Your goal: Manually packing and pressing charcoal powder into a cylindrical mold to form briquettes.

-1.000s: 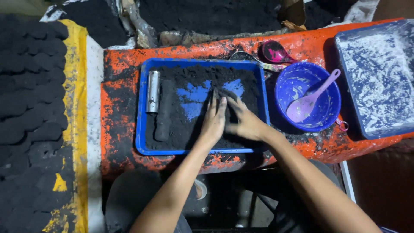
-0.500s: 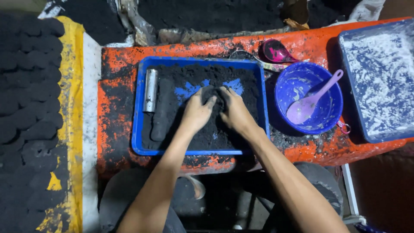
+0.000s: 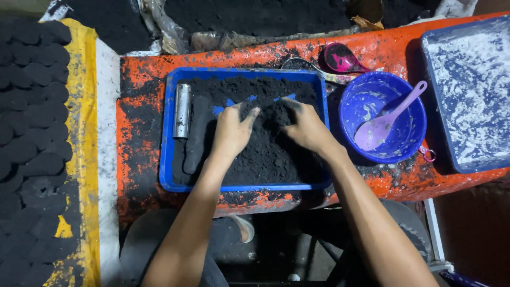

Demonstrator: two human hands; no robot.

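Both my hands rest in a blue tray (image 3: 166, 159) filled with black powder (image 3: 265, 159). My left hand (image 3: 232, 132) lies palm down on the powder left of the middle, fingers slightly curled. My right hand (image 3: 306, 126) presses the powder on the right side, its fingertips dug in. Between the two hands the powder is heaped up. A shiny metal tube (image 3: 182, 110) lies along the tray's left wall, with a black pressed cylinder (image 3: 196, 141) beside it, left of my left hand.
The tray sits on an orange, soot-stained bench (image 3: 139, 133). To the right stands a blue bowl (image 3: 366, 101) with a lilac spoon (image 3: 385, 122), a magenta scoop (image 3: 340, 59) behind it, and a blue tray dusted white (image 3: 470, 90). Rows of black pressed pieces (image 3: 29, 133) lie at left.
My hands moved from flat and close together to apart, raking powder toward the middle. The bare blue patches of the tray floor are now nearly covered.
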